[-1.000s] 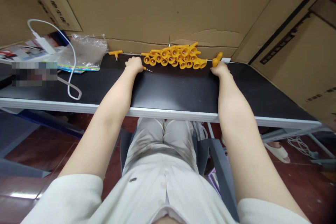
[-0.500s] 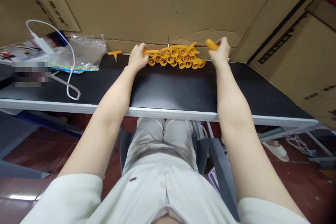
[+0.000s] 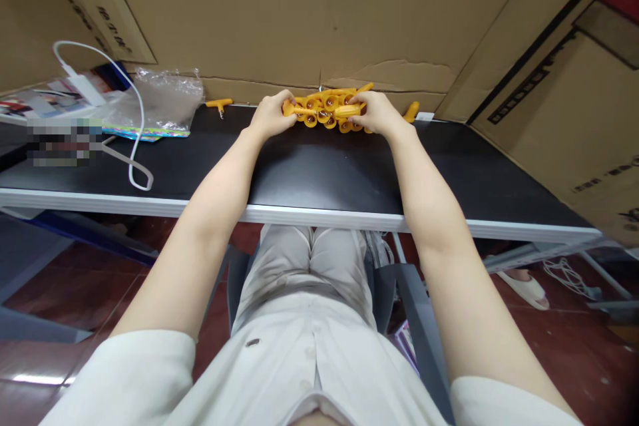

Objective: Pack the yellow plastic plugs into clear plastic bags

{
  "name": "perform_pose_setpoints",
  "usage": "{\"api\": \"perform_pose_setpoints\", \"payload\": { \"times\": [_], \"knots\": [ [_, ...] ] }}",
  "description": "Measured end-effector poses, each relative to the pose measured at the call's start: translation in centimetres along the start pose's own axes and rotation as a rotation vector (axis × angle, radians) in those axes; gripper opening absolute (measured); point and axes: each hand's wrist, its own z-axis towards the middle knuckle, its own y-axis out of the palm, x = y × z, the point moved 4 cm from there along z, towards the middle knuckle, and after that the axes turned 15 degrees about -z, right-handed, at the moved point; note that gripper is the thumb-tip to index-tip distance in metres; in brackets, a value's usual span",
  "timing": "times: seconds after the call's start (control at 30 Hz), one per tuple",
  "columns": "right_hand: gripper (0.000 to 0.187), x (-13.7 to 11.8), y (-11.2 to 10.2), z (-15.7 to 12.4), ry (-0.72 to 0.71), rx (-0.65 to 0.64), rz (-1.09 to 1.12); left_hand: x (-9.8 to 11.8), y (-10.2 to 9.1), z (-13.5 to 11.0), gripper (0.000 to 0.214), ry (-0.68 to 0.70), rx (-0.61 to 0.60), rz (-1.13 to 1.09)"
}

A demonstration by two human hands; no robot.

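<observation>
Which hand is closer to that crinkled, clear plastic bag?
Left. The left hand is right of the bag, past a yellow T-shaped corkscrew; the right hand is farther right, at the pile of yellow, cone-mouthed pieces.

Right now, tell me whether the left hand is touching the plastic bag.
No, the left hand holds a yellow piece, well apart from the plastic bag.

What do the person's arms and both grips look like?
Short, plain, whitish sleeves cover the tops of the arms; below them, the arms are bare. The left grip and right grip wear no gloves, and no watch or bracelet shows.
</observation>
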Motion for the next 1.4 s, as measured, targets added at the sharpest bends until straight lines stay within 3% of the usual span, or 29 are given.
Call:
{"api": "perform_pose_setpoints", "payload": {
  "times": [0.53, 0.67, 0.87, 1.07, 1.4],
  "knots": [
    [0.048, -0.5, 0.8, 0.2, -0.021, 0.009, 0.047, 0.4, 0.2, -0.1, 0.041, 0.044, -0.009, 0.002],
    [0.058, -0.7, 0.8, 0.1, -0.002, 0.013, 0.101, 0.4, 0.2, -0.1, 0.041, 0.049, -0.015, -0.011],
    [0.06, -0.9, 1.0, 0.1, 0.0, 0.018, 0.216, 0.5, 0.3, -0.1, 0.039, 0.06, -0.008, -0.022],
    [0.068, -1.2, 2.2, 0.8, 0.002, 0.038, 0.222, -0.4, 0.9, 0.6, 0.033, 0.155, 0.01, -0.07],
    [0.055, 0.6, 4.0, 2.1, -0.071, 0.031, 0.512, -2.0, 1.4, 1.5, 0.031, 0.182, 0.022, -0.086]
  ]
}}
